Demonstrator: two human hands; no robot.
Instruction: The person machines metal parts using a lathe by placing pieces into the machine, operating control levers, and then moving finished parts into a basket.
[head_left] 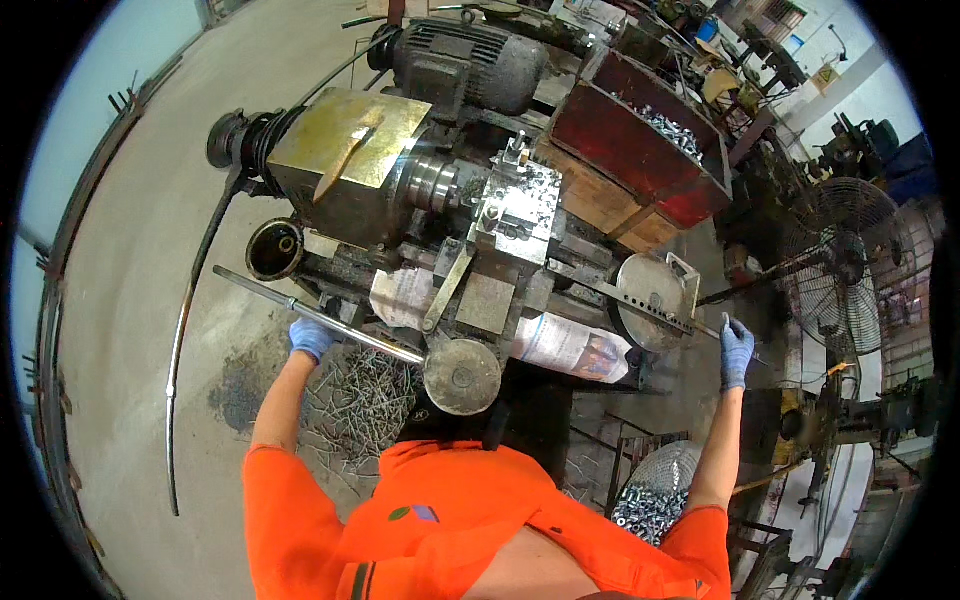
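A long metal pole (345,329) is seen at nine o'clock from the middle of the view, just at twelve o'clock of the left hand (312,340), which is covered by a blue glove. Part of that hand is hidden by the pole, so it cannot be told whether the fingers are closed on it. The pole's low end is set close to a round metal plate (462,377) at six o'clock. A thin rod (708,330) is found just past three o'clock. It is led into the right hand (736,352), also gloved in blue, from ten o'clock of that hand. It cannot be told whether it is gripped or only touched.

Farther out, a big dirty machine (515,215) is spread over the middle. A brush (338,170) is laid on its yellow top (300,135) at half past ten. A motor (470,65) is seen at twelve, and a red box (610,140) of metal bits (665,130) at half past one. Thin metal scraps (360,410) are heaped between seven and eight. Small shiny metal pieces (648,510) are piled near five.
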